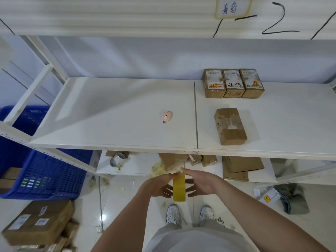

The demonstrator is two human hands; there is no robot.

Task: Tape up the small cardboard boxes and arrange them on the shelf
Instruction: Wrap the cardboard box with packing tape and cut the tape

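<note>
I hold a yellow tape roll on edge between both hands, below the front edge of the white shelf. My left hand grips its left side. My right hand grips the right side, with the thumb at the roll's top rim. One small cardboard box with clear tape across it lies flat on the right part of the shelf. Three small labelled boxes stand side by side at the back right.
A pink box cutter lies mid-shelf. The lower shelf holds several cardboard boxes and a grey tape roll. A blue crate stands at the left. Larger boxes sit on the floor at bottom left, and scraps litter the floor.
</note>
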